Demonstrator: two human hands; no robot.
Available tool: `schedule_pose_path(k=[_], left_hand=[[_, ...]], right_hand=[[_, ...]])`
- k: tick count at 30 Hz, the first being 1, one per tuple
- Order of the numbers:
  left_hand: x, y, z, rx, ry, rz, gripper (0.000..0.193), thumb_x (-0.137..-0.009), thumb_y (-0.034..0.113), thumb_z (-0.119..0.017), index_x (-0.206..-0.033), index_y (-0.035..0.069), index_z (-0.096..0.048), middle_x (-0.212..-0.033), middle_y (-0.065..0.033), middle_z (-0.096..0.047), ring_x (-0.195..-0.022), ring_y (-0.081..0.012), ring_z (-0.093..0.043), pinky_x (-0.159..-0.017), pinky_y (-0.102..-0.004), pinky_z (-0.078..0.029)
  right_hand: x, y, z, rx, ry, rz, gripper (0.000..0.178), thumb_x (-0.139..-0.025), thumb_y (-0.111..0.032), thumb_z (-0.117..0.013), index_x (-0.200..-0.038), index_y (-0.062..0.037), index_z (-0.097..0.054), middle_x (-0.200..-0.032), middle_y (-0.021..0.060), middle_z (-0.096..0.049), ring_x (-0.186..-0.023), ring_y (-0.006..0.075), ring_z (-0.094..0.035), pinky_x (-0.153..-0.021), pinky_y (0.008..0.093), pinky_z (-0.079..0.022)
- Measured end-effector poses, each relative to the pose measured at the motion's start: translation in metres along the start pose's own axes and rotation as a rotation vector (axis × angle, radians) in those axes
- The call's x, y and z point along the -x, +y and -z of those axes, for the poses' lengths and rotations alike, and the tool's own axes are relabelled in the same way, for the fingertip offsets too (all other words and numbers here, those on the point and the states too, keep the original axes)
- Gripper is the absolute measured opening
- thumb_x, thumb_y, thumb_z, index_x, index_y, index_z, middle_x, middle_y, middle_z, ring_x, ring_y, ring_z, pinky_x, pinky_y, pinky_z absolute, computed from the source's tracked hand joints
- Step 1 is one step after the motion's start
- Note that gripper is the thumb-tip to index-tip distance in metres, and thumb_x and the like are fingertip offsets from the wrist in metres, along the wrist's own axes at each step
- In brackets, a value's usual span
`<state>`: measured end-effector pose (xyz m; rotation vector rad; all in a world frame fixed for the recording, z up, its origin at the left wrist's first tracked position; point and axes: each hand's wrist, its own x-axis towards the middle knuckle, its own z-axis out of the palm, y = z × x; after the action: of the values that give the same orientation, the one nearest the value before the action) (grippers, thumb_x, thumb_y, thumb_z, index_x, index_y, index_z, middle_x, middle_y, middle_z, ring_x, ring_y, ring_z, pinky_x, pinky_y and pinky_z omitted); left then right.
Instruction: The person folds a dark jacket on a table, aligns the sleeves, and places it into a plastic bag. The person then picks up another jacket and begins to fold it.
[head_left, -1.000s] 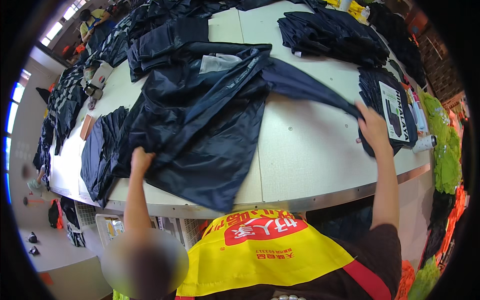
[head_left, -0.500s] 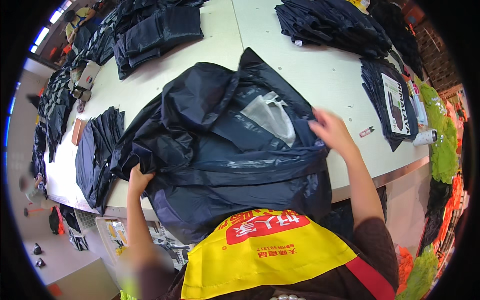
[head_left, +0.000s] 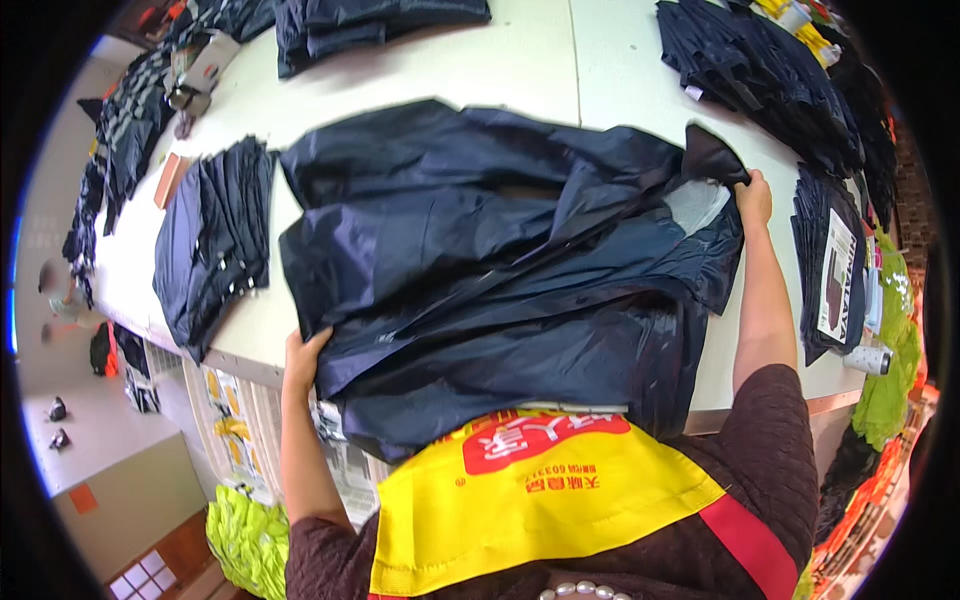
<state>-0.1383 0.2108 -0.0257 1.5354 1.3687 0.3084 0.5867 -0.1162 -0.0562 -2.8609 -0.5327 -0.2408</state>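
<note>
Hands (head_left: pixel 303 357) (head_left: pixel 752 197) grip jacket (head_left: pixel 500 270) edges — garment spread between.

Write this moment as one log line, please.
left hand: grips jacket hem | right hand: grips jacket edge | dark navy jacket: spread on white table

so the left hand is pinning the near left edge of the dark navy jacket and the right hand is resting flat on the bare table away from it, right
Not quite. The head view shows the right hand gripping the far right edge of the dark navy jacket, not resting on the bare table. The left hand is at the near left edge, as you said.
</note>
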Motion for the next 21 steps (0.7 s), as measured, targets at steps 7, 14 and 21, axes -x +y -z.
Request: schedule_pose_path(k=[7, 14, 21], left_hand=[[0.008, 0.031, -0.014, 0.142, 0.093, 0.101, 0.054, -0.086, 0.043, -0.058, -0.095, -0.010, -0.062, -0.088, -0.0112, -0.065, -0.077, -0.0143, -0.061, -0.073, -0.0259, -0.049], [0.014, 0.044, -0.004, 0.353, -0.247, -0.011, 0.044, -0.070, 0.019, -0.074, -0.103, -0.007, -0.061, -0.089, -0.0097, -0.066, -0.073, -0.0143, -0.063, -0.072, -0.0260, -0.051], [0.021, 0.048, -0.006, 0.356, -0.280, -0.085, 0.047, -0.065, 0.014, -0.075, -0.105, -0.007, -0.060, -0.093, -0.0094, -0.065, -0.078, -0.0149, -0.062, -0.075, -0.0272, -0.051]], right_hand=[[0.090, -0.118, 0.068, -0.393, 0.191, 0.537, 0.028, -0.082, -0.010, -0.054, -0.109, -0.0034, -0.058, -0.100, 0.0164, -0.062, -0.092, 0.0311, -0.060, -0.082, 0.0390, -0.047], [0.322, -0.288, 0.080, -0.801, -0.653, 1.292, 0.037, -0.072, -0.018, -0.072, -0.104, -0.0061, -0.059, -0.103, 0.0126, -0.058, -0.099, 0.0300, -0.055, -0.083, 0.0372, -0.048], [0.369, -0.305, 0.115, -0.996, -0.920, 0.829, 0.034, -0.079, -0.017, -0.066, -0.110, -0.0057, -0.057, -0.091, 0.0129, -0.056, -0.078, 0.0235, -0.059, -0.067, 0.0319, -0.049]])
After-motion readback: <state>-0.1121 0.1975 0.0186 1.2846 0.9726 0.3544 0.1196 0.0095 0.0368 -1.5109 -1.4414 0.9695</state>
